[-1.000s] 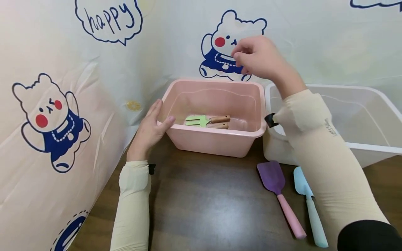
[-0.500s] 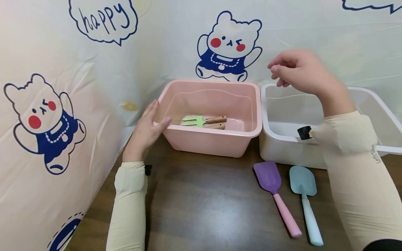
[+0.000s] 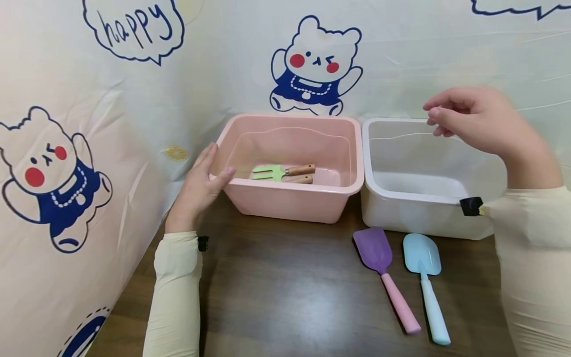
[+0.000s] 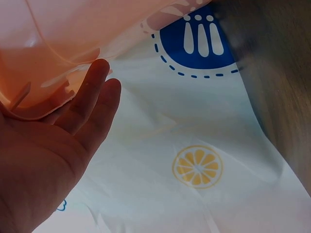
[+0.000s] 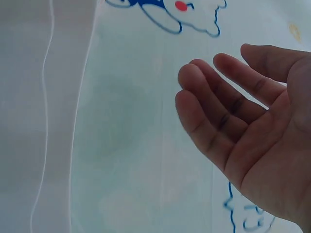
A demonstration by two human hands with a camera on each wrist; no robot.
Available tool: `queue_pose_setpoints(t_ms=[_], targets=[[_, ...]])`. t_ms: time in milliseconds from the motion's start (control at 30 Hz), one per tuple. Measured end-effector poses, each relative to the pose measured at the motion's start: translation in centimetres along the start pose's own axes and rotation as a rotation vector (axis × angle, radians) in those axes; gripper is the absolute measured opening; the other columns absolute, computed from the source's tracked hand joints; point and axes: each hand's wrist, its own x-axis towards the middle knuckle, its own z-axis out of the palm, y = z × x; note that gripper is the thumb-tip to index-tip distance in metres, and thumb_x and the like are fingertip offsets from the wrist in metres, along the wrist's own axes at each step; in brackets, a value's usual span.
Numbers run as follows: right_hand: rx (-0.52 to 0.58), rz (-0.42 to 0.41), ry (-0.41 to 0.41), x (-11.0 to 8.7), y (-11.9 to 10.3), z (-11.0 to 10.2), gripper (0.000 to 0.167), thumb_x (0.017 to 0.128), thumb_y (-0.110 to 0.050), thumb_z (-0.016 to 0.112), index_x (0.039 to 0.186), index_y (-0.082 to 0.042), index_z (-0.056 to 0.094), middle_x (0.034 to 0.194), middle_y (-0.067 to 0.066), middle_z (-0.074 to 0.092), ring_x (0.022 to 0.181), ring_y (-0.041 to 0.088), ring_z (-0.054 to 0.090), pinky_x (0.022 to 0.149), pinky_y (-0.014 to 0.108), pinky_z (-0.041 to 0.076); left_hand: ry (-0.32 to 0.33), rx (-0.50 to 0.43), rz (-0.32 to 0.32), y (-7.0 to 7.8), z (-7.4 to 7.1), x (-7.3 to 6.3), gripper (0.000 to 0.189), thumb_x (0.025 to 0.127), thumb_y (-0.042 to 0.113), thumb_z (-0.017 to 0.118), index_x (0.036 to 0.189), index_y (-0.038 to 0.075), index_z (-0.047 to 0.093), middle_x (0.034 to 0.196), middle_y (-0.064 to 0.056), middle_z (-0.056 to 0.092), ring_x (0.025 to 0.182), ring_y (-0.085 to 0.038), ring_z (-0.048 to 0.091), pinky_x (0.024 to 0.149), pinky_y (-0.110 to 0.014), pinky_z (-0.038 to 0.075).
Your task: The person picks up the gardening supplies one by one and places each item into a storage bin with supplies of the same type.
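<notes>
On the table (image 3: 276,277), the white tub (image 3: 415,215) stands just beside the pink tub (image 3: 290,202), which looks light, slightly flexible and rather slippery, so its rim should be the surest hold. A purple scoop (image 3: 378,258) and a blue scoop (image 3: 423,263) lie in front of the white tub. The left hand (image 3: 199,188) grips the pink tub's left front corner, thumb over the rim, fingers along the outside; the right hand (image 3: 484,121) is raised above the white tub, fingers loosely bent, holding nothing. A green fork (image 3: 274,172) lies inside the pink tub
</notes>
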Motion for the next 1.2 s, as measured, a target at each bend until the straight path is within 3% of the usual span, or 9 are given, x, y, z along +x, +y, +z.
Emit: queue_pose_setpoints(t_ms=[133, 233, 267, 367, 467, 567, 667, 900, 1200], targets=[[-0.099, 0.031, 0.036, -1.8, 1.9, -0.8, 0.034, 0.103, -0.025, 0.059, 0.127, -0.003, 0.066, 0.097, -0.001, 0.067, 0.081, 0.004, 0.056, 0.067, 0.014, 0.04, 0.001, -0.009, 0.004, 0.0, -0.1, 0.0, 0.085, 0.098, 0.054, 0.058, 0.163, 0.016, 0.019, 0.168, 0.003, 0.014, 0.152, -0.018, 0.011, 0.121, -0.048, 0.013], [-0.143, 0.059, 0.066, -3.5, 3.8, -1.1, 0.039, 0.103, -0.027, 0.058, 0.131, 0.0, 0.063, 0.117, 0.01, 0.064, 0.103, 0.019, 0.055, 0.072, 0.009, 0.037, -0.003, -0.015, 0.006, 0.0, -0.1, 0.0, 0.084, 0.098, 0.053, 0.059, 0.163, 0.015, 0.02, 0.168, 0.003, 0.014, 0.152, -0.018, 0.011, 0.121, -0.048, 0.013], [-0.157, 0.081, 0.067, -4.1, 4.5, -1.2, 0.042, 0.103, -0.029, 0.058, 0.134, 0.0, 0.061, 0.128, 0.014, 0.061, 0.113, 0.026, 0.053, 0.082, 0.011, 0.04, -0.003, -0.012, 0.005, 0.1, 0.0, 0.0, 0.084, 0.098, 0.053, 0.059, 0.163, 0.015, 0.02, 0.168, 0.003, 0.014, 0.152, -0.018, 0.011, 0.121, -0.048, 0.013], [-0.204, 0.128, 0.056, -5.8, 6.5, -1.4, 0.054, 0.105, -0.032, 0.055, 0.145, 0.003, 0.049, 0.153, 0.031, 0.036, 0.136, 0.051, 0.031, 0.114, 0.04, 0.034, -0.004, 0.004, 0.009, 0.1, 0.0, 0.0, 0.085, 0.098, 0.054, 0.058, 0.163, 0.014, 0.019, 0.168, 0.002, 0.014, 0.152, -0.019, 0.011, 0.121, -0.049, 0.013], [-0.261, 0.167, 0.059, -7.5, 8.8, -1.9, 0.066, 0.104, -0.037, 0.055, 0.154, 0.002, 0.035, 0.162, 0.03, 0.014, 0.146, 0.054, 0.008, 0.11, 0.074, 0.009, -0.002, 0.022, 0.015, 0.2, 0.0, 0.1, 0.085, 0.099, 0.055, 0.057, 0.162, 0.013, 0.019, 0.168, -0.001, 0.014, 0.152, -0.022, 0.012, 0.12, -0.05, 0.013], [-0.337, 0.221, 0.095, -9.3, 11.4, -2.2, 0.08, 0.101, -0.043, 0.057, 0.159, -0.002, 0.021, 0.163, 0.029, 0.0, 0.148, 0.051, -0.003, 0.111, 0.071, -0.001, 0.002, 0.035, 0.021, 0.2, 0.0, 0.1, 0.086, 0.098, 0.057, 0.056, 0.163, 0.013, 0.019, 0.168, -0.002, 0.014, 0.152, -0.024, 0.012, 0.12, -0.051, 0.013], [-0.394, 0.278, 0.138, -10.9, 13.4, -1.9, 0.089, 0.099, -0.049, 0.057, 0.16, -0.003, 0.012, 0.162, 0.031, -0.001, 0.147, 0.053, -0.001, 0.113, 0.07, 0.003, 0.007, 0.043, 0.022, 0.1, -0.1, 0.1, 0.085, 0.099, 0.056, 0.056, 0.163, 0.015, 0.019, 0.168, -0.003, 0.015, 0.152, -0.025, 0.013, 0.12, -0.053, 0.014], [-0.282, 0.217, 0.16, -13.2, 16.9, -0.9, 0.081, 0.103, -0.042, 0.053, 0.158, 0.003, 0.014, 0.163, 0.028, 0.003, 0.149, 0.048, 0.0, 0.118, 0.058, -0.001, 0.033, 0.001, 0.021, 0.2, 0.1, 0.0, 0.082, 0.099, 0.047, 0.06, 0.164, 0.026, 0.016, 0.167, -0.006, 0.017, 0.151, -0.031, 0.018, 0.118, -0.058, 0.017], [-0.264, 0.167, 0.175, -14.1, 18.0, -0.5, 0.093, 0.101, -0.052, 0.052, 0.157, 0.005, 0.005, 0.163, 0.026, -0.002, 0.151, 0.039, -0.003, 0.12, 0.048, -0.003, 0.227, 0.013, 0.164, -0.3, 1.6, -0.2, 0.073, 0.097, 0.044, 0.06, 0.16, 0.02, 0.032, 0.163, -0.009, 0.029, 0.148, -0.031, 0.026, 0.116, -0.057, 0.022]])
